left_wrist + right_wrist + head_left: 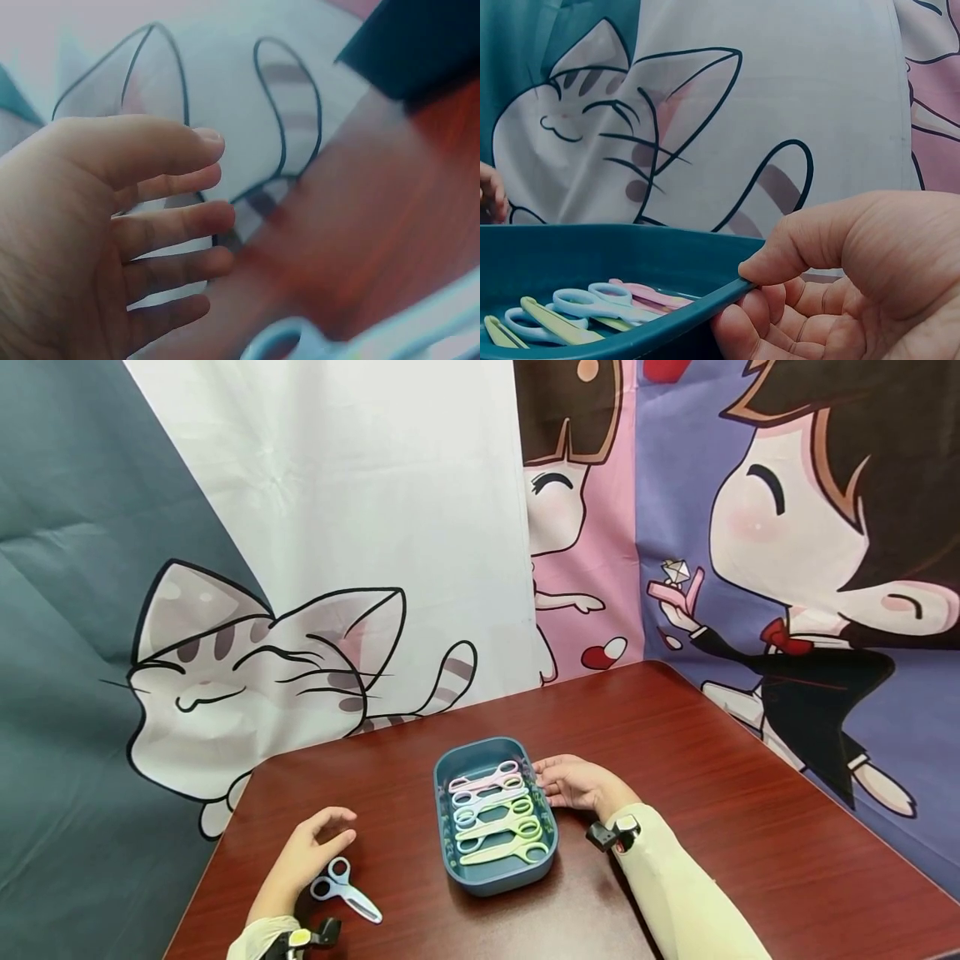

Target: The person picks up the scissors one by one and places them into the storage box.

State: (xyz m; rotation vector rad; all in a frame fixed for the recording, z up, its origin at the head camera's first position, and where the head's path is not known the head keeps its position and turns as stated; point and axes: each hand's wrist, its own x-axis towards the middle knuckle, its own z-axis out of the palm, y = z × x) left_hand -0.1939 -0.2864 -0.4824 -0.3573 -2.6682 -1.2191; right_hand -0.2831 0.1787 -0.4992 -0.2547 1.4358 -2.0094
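Note:
A dark blue plastic bin (501, 885) with rounded corners stands on the table and holds several children's scissors: pink scissors (485, 778) at the far end, pale blue ones (592, 302) and yellow-green scissors (502, 853) nearer. My right hand (577, 783) pinches the bin's right rim, thumb on top and fingers curled beneath, as the right wrist view shows. Left of the bin, a pale blue pair of scissors (347, 888) lies on the table. My left hand (315, 852) hovers just beside its handles, fingers loosely extended and apart, holding nothing.
The reddish-brown wooden table (375, 793) reaches back to a cloth backdrop (360, 485) printed with a cartoon cat and two figures. Each wrist carries a small strapped camera; the right one (615, 833) sits close to the bin's right side.

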